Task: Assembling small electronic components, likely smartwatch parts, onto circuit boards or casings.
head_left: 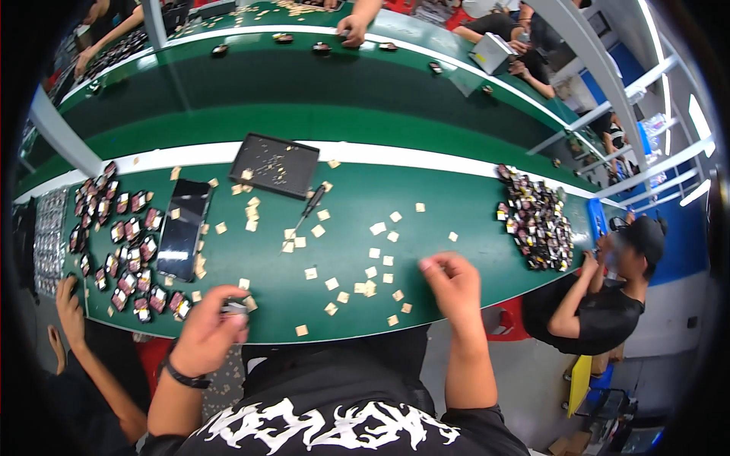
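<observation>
My left hand (211, 328) is closed around a small dark part (234, 307), mostly covered by the fingers, at the table's near edge. My right hand (455, 285) hovers over the green table (426, 182), thumb and forefinger pinched together; whatever they hold, if anything, is too small to make out. Between the hands lie many small cream-coloured square pieces (370, 289). Farther off, a screwdriver (310, 209) rests beside a black tray (255, 178) of tiny bits. A dark flat phone-like slab (185, 228) lies left of it.
Many small dark assembled parts (133, 251) spread at the left, beside clear packaging (51, 243). Another heap (536, 220) sits at the right. Beyond the white ledge runs a green conveyor (342, 91) carrying parts. A co-worker (608, 289) sits right; another person's hand (70, 308) is left.
</observation>
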A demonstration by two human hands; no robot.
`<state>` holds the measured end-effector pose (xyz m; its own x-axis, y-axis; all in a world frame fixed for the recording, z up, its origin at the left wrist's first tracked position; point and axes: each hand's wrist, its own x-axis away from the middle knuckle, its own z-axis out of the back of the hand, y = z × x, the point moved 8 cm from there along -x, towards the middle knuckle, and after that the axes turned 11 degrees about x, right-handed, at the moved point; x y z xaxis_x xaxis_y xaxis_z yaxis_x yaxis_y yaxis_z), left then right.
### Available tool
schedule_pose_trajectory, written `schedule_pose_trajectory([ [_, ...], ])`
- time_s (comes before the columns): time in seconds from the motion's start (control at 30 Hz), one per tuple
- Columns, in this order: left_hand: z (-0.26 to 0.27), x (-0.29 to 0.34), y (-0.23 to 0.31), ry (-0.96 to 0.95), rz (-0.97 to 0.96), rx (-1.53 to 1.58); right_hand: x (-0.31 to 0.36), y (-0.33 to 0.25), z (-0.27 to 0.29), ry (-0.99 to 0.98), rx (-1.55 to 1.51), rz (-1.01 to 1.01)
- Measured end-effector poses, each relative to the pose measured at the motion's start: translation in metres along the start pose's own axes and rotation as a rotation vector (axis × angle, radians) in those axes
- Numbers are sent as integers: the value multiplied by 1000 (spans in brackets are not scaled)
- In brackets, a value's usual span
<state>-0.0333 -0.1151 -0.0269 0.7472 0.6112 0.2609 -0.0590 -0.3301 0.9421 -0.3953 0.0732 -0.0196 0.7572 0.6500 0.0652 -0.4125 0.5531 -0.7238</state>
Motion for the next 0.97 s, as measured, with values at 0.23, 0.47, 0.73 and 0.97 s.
schedule_pose_trajectory([
  [0.23, 80, 14, 44, 441, -261, -515, -62, 51, 115, 544, 944, 257],
  [0.47, 157, 7, 96, 666, -475, -1203, -131, 58, 122, 223, 1329, 284],
  [0.73, 134, 9, 110, 871, -596, -1396, -71, -3, 101, 393, 1004, 658],
  [0.97, -50, -40, 21, -109, -157, -85, 74, -117, 0, 178, 564, 1226],
])
